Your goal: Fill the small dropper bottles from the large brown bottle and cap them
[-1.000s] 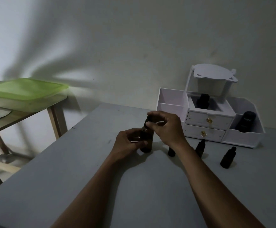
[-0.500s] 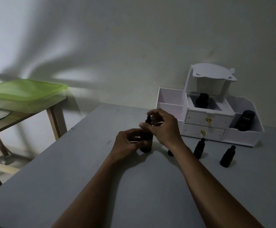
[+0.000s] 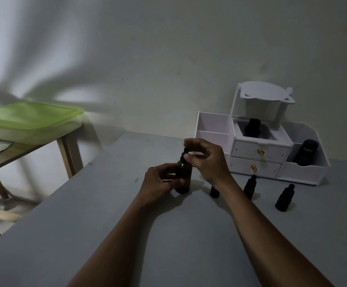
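Left fingers (image 3: 165,169) round the cylindrical brown bottle (image 3: 184,176), right fingers (image 3: 191,158) pinched on its tapered cap (image 3: 183,156)

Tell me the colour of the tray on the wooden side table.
The tray is light green, seen best in the head view.

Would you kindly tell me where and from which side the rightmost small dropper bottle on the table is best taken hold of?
The rightmost bottle is probably best held round its wide body, below the narrow cap, coming from the right: it stands upright, apart from its neighbour on the left, with bare table on the right.
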`<state>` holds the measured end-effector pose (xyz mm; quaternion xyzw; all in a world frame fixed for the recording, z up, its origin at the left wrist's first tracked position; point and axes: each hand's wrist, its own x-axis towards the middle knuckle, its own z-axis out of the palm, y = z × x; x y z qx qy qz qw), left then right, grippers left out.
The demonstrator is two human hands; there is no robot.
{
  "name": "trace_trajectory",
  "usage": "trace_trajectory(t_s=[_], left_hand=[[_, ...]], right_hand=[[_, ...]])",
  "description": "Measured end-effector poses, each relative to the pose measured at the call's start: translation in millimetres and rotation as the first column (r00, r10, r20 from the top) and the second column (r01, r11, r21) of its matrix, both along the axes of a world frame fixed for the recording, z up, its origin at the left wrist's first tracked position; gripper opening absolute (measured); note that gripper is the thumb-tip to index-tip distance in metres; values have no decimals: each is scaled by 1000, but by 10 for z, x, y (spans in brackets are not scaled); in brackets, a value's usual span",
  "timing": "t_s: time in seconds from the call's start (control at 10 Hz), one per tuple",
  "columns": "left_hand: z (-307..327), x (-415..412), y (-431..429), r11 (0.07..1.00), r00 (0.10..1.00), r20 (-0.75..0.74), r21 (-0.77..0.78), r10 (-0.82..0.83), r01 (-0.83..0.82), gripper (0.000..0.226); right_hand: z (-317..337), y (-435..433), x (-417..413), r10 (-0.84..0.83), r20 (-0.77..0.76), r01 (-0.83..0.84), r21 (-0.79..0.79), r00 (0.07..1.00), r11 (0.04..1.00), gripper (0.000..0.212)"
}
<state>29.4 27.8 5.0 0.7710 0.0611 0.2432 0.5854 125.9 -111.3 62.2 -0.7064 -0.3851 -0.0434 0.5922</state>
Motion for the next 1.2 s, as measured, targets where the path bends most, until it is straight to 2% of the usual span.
trace_trajectory(t_s=[0.3,0.4,0.5,0.8,1.0,1.1,1.2], left_hand=[[10,2,13,1000,1000,5,17,-2,2,42],[13,-1,10,1000,1000,-6,13,-10,11,40],[-1,14,7,1000,1000,-10,6,-4,4,40],[-29,17,17,1000,1000,-12,21,13,-13,43],[-60,-4,11,1000,1000,-16,29,6,-6,43],[-111,-12,11,998,999,-37,66,9,-7,56],[-165,-176,-71,998,996,-72,13,59,-59,74]], right_hand=[[12,-32,44,-36,-17,36,1,999,999,29],[33,-57,44,33,-21,-34,-38,999,999,39],[32,-66,43,44,9,-43,-77,999,996,34],[-2,-43,22,-9,42,12,-60,999,998,29],[-2,-43,-30,-12,68,20,-119,998,993,36],[71,-104,-102,-36,118,52,-135,992,990,51],[29,-314,-370,-61,82,67,-67,995,996,42]])
